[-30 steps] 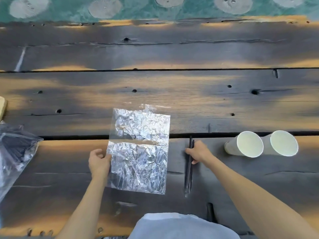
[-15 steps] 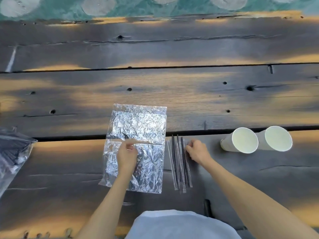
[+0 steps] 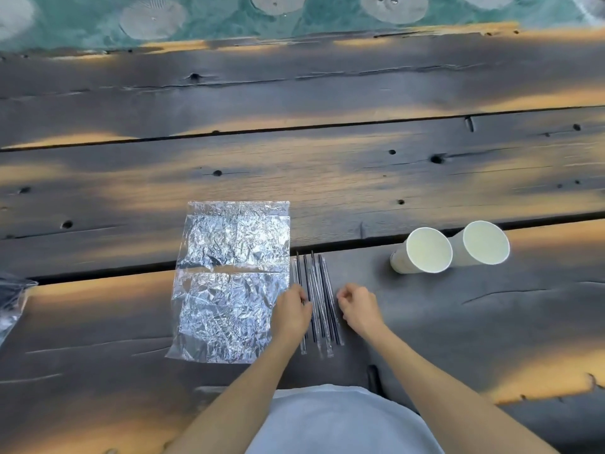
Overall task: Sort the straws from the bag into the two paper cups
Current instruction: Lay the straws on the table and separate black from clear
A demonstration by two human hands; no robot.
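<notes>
Looking down from head height at a dark, weathered plank tabletop (image 3: 327, 178), streaked with warm patches of light, with a wide crack running across it just behind the work area.

Lying in the middle: a row of thin dark straws (image 3: 317, 299), each in a clear wrapper, side by side and pointing away from the body, far ends nearly reaching the crack. Lying flat just left of them, edge almost touching the nearest straw: a crinkled, silvery clear bag (image 3: 229, 280), looking empty, straddling the crack.

Resting on the left side of the straws, partly overlapping the bag's right edge: left hand (image 3: 291, 311), fingers curled down onto the outermost straws; impossible to tell whether pinching one or only pressing. Covering the near half of those left straws from view.

Sitting just right of the straws: right hand (image 3: 358, 308), fingers loosely curled, knuckles up, tips next to the outermost straw; contact unclear, nothing visibly held.

Standing to the right, well apart from the straws: two white paper cups (image 3: 450, 249), touching each other, open mouths showing pale empty insides, set close to the crack.

Peeking in at the far left edge: part of another clear plastic bag (image 3: 11, 299) with dark contents, mostly cut off. Showing at the bottom: both bare forearms and a pale shirt (image 3: 337, 421). Stretching beyond the far edge: a green floor (image 3: 229, 18) with pale round patches.
</notes>
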